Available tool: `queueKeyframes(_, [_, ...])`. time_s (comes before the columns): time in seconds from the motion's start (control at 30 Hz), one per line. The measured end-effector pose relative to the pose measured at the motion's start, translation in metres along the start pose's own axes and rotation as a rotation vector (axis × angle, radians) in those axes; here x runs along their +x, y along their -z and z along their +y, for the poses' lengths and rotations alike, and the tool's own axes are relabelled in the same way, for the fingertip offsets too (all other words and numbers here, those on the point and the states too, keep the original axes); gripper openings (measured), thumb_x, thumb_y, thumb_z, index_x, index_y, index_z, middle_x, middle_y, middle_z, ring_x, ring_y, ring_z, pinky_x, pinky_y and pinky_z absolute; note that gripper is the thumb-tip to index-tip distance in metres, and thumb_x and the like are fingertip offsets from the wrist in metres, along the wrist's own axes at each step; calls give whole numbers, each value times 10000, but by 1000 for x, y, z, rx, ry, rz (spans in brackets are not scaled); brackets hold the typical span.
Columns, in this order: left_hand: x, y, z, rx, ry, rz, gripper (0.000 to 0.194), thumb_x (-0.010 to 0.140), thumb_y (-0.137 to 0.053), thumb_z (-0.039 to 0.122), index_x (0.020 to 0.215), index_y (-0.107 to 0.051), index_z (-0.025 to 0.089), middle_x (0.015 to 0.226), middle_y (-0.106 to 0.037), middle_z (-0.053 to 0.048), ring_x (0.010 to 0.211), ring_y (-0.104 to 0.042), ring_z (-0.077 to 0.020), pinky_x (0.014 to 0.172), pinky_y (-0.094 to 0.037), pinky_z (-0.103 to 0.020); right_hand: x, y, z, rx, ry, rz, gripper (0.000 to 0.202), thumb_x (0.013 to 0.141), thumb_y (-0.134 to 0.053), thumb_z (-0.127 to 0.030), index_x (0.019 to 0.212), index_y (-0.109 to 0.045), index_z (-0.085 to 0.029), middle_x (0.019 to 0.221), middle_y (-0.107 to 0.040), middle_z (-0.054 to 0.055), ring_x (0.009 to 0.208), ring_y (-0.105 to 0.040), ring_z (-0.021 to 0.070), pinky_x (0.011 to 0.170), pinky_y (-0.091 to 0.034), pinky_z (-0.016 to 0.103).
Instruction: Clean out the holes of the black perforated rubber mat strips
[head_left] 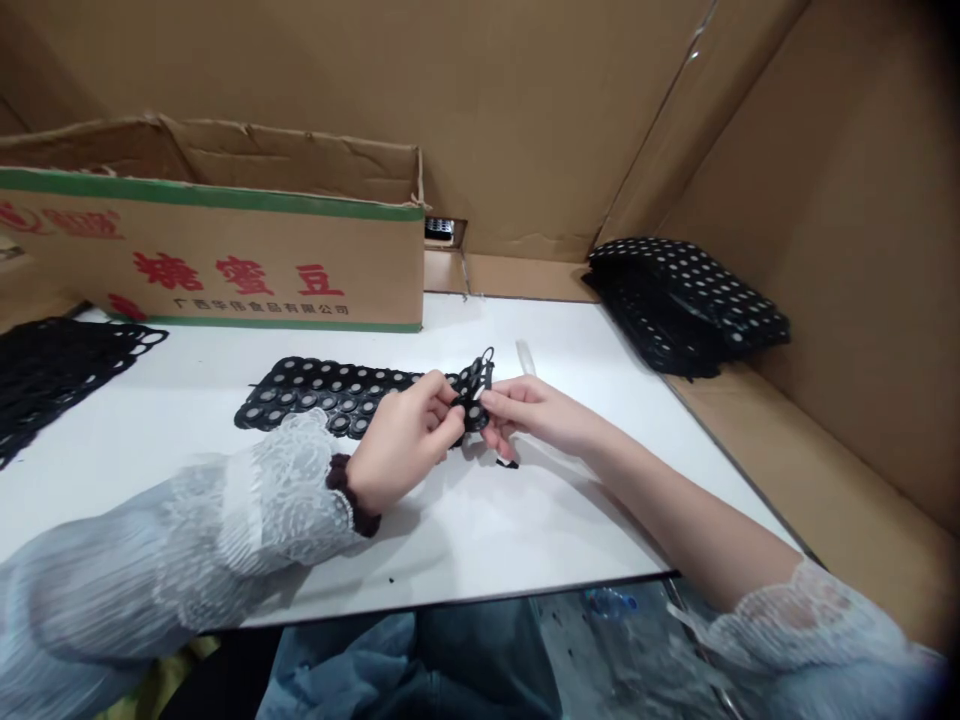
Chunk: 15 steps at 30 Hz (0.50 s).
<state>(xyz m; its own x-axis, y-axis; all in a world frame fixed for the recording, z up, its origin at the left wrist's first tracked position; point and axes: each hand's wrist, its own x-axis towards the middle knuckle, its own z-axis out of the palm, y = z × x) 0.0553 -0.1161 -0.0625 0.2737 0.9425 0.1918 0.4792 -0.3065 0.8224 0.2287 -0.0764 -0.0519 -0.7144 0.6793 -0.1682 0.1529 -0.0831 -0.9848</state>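
A black sheet of joined rings with pale round centres (322,392) lies on the white table, and its right end is raised between both hands. My left hand (411,432) pinches that end with thumb and forefinger. From the right, my right hand (529,410) has its fingers closed on the sheet's right edge, where a narrow black strip and a small loop stick up. A small black and white piece (507,462) shows just under the right fingers. Behind the right hand, a translucent strip (525,357) lies on the table.
A long cardboard box (247,270) with red lettering stands at the back left. Black openwork material (60,370) lies at the far left. A folded black sheet with white dots (690,300) rests at the back right. Cardboard walls (540,120) enclose the table's back and right.
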Motion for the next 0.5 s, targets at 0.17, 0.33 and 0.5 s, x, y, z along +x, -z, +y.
queueKeyframes(0.17, [-2, 0, 2, 15, -61, 68, 96, 827, -433, 282, 802, -428, 189, 610, -547, 35, 509, -540, -79, 484, -403, -169, 4, -12, 8, -28, 87, 133, 340, 841, -425, -385, 604, -448, -142, 418, -452, -49, 358, -429, 48, 387, -351, 178])
queueKeyframes(0.33, [-2, 2, 3, 49, -81, 1, 122, 831, -436, 309, 843, -409, 191, 651, -577, 13, 579, -569, -105, 513, -418, -186, 4, -23, 11, -48, 119, 242, 337, 850, -395, -386, 613, -434, -149, 453, -436, -50, 376, -409, 42, 378, -335, 169])
queueKeyframes(0.5, [4, 4, 1, -241, 10, -139, 180, 809, -470, 339, 806, -362, 194, 635, -570, 11, 511, -561, -104, 459, -436, -196, 2, -26, 11, -96, 150, 254, 319, 852, -385, -386, 645, -442, -151, 498, -448, -40, 409, -411, 41, 399, -338, 169])
